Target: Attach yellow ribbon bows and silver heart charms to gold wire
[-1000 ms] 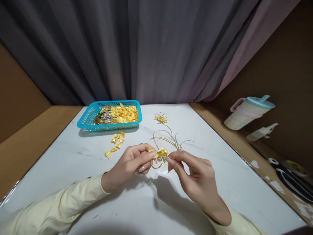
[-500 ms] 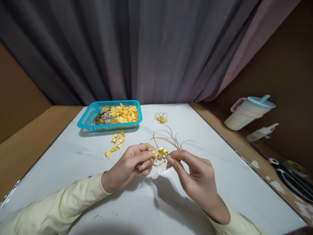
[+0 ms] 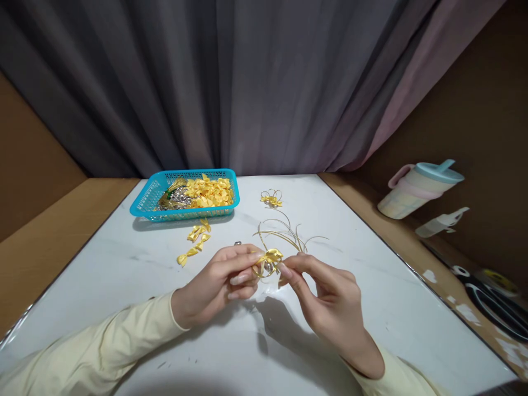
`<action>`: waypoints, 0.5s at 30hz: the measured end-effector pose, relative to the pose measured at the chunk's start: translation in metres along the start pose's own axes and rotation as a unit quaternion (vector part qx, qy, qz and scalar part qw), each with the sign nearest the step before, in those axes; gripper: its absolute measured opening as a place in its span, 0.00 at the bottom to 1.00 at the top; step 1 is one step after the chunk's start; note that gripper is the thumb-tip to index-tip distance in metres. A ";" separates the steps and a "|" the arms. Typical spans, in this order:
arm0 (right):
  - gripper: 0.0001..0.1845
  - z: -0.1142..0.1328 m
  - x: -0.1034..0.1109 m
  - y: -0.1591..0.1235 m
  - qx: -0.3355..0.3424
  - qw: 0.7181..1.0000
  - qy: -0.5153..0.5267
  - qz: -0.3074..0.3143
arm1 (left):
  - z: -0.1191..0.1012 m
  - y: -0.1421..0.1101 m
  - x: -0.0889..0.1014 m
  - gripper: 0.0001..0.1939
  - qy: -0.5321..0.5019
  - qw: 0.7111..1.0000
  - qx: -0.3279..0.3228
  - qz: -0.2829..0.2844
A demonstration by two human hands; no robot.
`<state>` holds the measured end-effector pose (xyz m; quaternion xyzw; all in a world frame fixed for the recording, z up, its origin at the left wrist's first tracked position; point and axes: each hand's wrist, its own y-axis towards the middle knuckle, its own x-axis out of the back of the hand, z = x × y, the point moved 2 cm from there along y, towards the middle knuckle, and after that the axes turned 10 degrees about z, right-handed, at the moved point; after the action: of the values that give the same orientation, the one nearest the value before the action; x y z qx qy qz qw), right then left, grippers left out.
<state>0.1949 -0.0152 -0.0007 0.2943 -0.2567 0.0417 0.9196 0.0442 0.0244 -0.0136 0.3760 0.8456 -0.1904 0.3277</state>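
My left hand (image 3: 220, 283) and my right hand (image 3: 325, 300) meet over the middle of the white table (image 3: 371, 308). Both pinch a small yellow ribbon bow (image 3: 270, 257) with thin gold wire looped around it and a little silver bead below it. More gold wire strands (image 3: 284, 236) lie just behind the bow. A finished bow with wire loops (image 3: 271, 199) rests farther back.
A blue basket (image 3: 146, 201) at the back left holds several yellow bows and silver beads. A few loose bows (image 3: 196, 242) lie in front of it. On the right ledge lie a lidded cup (image 3: 418, 190) and scissors (image 3: 495, 308). A grey curtain hangs behind.
Both hands have shifted slightly while working the wire; the loop below the bow has shrunk and the fingertips have drawn closer together.
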 end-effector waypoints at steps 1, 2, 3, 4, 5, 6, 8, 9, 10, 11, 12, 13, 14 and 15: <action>0.07 0.000 0.000 0.000 0.001 1.000 -0.001 -0.001 | 0.000 0.000 0.000 0.08 -0.002 1.000 0.001 -0.001; 0.07 0.001 0.000 0.000 0.002 1.000 -0.002 -0.001 | 0.000 0.001 0.000 0.07 -0.003 1.000 0.001 -0.003; 0.07 0.001 0.000 0.000 0.002 1.000 -0.002 0.000 | 0.000 0.001 0.000 0.07 -0.004 1.000 0.001 -0.004; 0.07 0.001 0.000 0.000 0.003 1.000 -0.003 0.001 | 0.001 0.001 -0.001 0.07 -0.005 1.000 0.001 -0.005; 0.08 0.001 0.000 0.000 0.004 1.000 -0.002 0.002 | 0.001 0.001 -0.001 0.07 -0.006 1.000 0.001 -0.005; 0.08 0.002 0.000 0.000 0.004 1.000 -0.002 0.004 | 0.001 0.001 -0.001 0.07 -0.006 1.000 0.000 -0.005; 0.08 0.002 0.000 0.000 0.003 1.000 -0.002 0.005 | 0.001 0.001 -0.001 0.08 -0.004 1.000 0.001 -0.006; 0.08 0.002 0.000 0.000 0.002 1.000 -0.002 0.005 | 0.001 0.001 -0.001 0.08 -0.003 1.000 0.001 -0.007; 0.08 0.002 0.000 0.000 0.002 1.000 -0.003 0.004 | 0.000 0.001 -0.001 0.08 -0.003 1.000 0.002 -0.008; 0.08 0.003 0.000 0.000 0.002 1.000 -0.004 0.003 | 0.000 0.001 -0.001 0.08 -0.003 1.000 0.002 -0.009; 0.07 0.002 0.000 0.000 0.002 1.000 -0.004 0.001 | 0.000 0.000 -0.001 0.08 -0.005 1.000 0.002 -0.010; 0.07 0.002 0.001 0.000 0.004 1.000 -0.004 -0.002 | 0.000 0.000 -0.001 0.08 -0.009 1.000 0.001 -0.011; 0.08 0.002 0.001 0.000 0.005 1.000 -0.004 -0.004 | 0.000 0.000 -0.001 0.08 -0.013 1.000 0.001 -0.011; 0.08 0.002 0.001 -0.001 0.007 1.000 -0.003 -0.005 | 0.000 0.000 -0.002 0.08 -0.018 1.000 0.001 -0.011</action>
<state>0.1946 -0.0169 0.0007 0.3026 -0.2577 0.0378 0.9168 0.0446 0.0235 -0.0122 0.3637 0.8432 -0.2020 0.3404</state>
